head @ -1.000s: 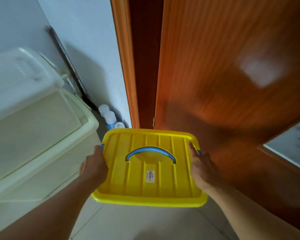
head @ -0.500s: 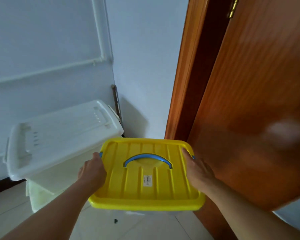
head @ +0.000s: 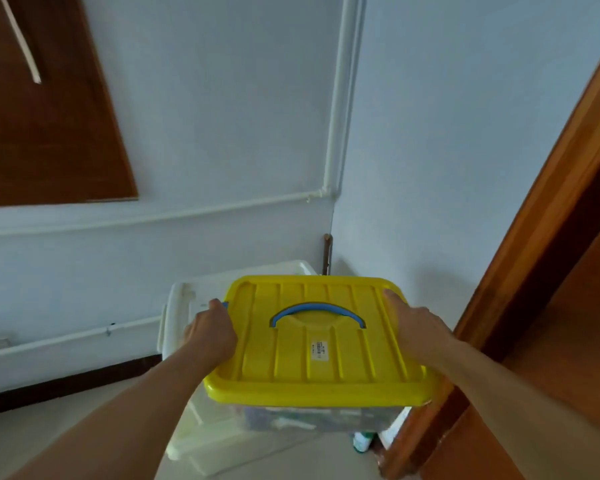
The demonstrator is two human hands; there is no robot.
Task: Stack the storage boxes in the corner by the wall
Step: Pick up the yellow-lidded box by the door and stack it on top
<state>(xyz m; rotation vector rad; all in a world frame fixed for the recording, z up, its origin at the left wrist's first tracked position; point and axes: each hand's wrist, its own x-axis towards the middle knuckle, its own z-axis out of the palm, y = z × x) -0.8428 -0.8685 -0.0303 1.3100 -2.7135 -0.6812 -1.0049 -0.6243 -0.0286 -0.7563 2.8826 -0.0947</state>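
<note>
We found the yellow-lidded box [head: 321, 344] carried level, the left hand [head: 210, 332] and right hand [head: 418, 329] gripping its short sides, equally near. The white box [head: 184, 306] stood in the corner directly beyond and lower, its long axis crosswise, partly overlapped.

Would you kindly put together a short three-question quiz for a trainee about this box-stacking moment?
1. True or false: both hands hold the yellow-lidded box by its sides.
2. What colour is the handle on the lid?
3. Where is the white box relative to the carried box? A) behind and below it, near the wall corner B) on top of it C) outside the door

Key
1. True: the left hand and right hand grip opposite sides.
2. Blue.
3. A.
</note>
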